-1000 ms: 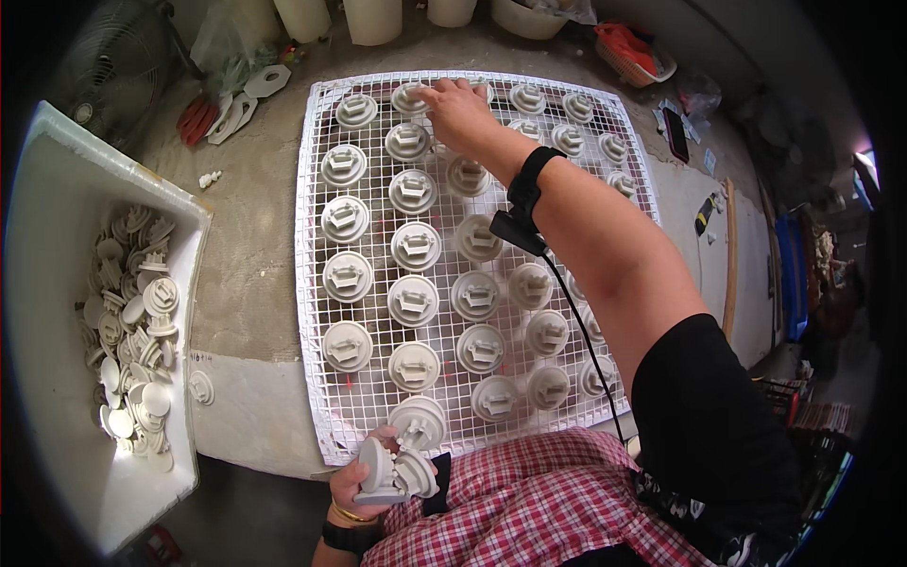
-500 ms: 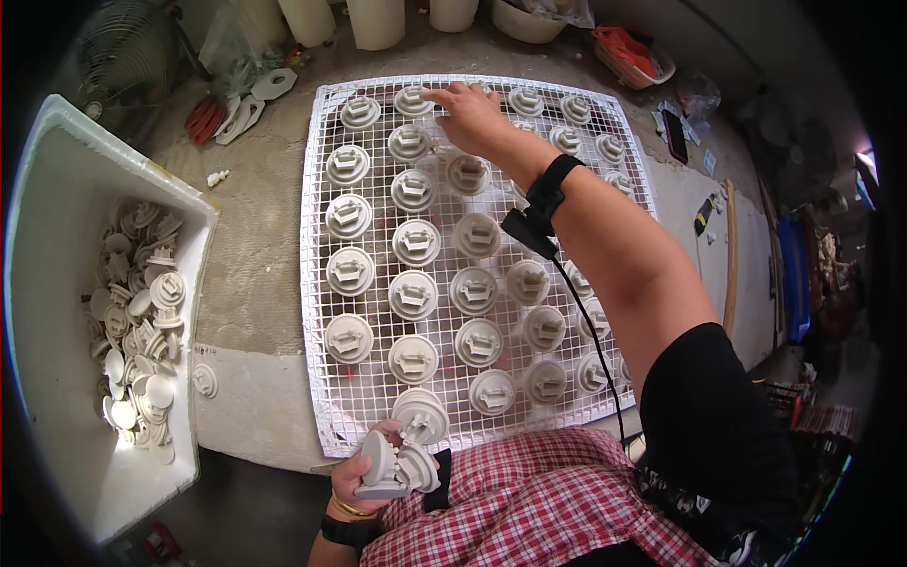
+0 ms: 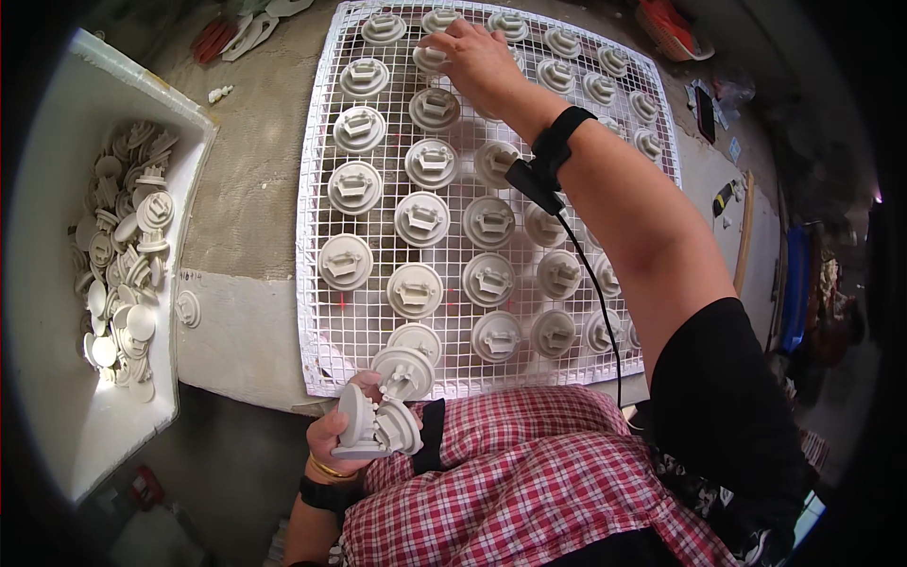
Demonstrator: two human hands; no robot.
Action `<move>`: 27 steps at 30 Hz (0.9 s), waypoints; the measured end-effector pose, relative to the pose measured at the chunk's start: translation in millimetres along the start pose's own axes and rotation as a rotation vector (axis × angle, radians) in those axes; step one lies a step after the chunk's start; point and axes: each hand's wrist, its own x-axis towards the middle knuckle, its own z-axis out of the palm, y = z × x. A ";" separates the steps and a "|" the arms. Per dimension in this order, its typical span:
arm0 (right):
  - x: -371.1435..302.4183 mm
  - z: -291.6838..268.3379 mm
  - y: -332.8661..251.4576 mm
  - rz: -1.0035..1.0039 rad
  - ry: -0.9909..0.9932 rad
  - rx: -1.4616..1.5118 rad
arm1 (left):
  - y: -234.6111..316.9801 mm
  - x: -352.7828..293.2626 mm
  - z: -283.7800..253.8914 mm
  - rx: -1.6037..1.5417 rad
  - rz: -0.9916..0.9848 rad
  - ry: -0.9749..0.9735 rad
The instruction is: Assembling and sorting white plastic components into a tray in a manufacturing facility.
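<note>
Two hands [image 3: 482,68], two black wristbands [image 3: 565,134] — one white wire rack [image 3: 310,222], about thirty discs [image 3: 432,163] on it — one foam box [image 3: 85,109].

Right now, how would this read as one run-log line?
left hand: holding several white discs | right hand: at racked discs, contact unclear | under them: white mesh rack | at left: foam box, loose discs

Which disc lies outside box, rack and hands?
The disc between foam box and wire rack; the others are boxed, racked or in the left hand.

Pale round pieces [image 3: 355,187] on white mesh grid [image 3: 305,293]
</note>
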 end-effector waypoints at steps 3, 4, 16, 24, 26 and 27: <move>-4.3 -0.2 0.5 -0.014 0.099 0.036 | 3.6 -8.8 -2.8 -0.033 -0.027 -0.015; -5.5 -2.9 -0.5 -0.033 0.197 0.063 | 3.1 -11.6 -5.4 -0.040 -0.023 -0.011; -34.7 -2.5 -3.8 -0.087 -0.009 0.065 | -3.2 -28.3 -16.1 0.031 0.076 0.063; -61.8 -41.4 -40.6 -0.080 -0.090 0.181 | -7.1 -32.8 -25.2 0.034 0.082 0.059; -77.2 -47.3 -50.0 -0.156 -0.240 0.252 | -8.2 -31.9 -25.4 0.046 0.095 0.066; -81.5 -48.9 -51.0 -0.188 -0.270 0.234 | -7.8 -31.1 -24.7 0.048 0.095 0.062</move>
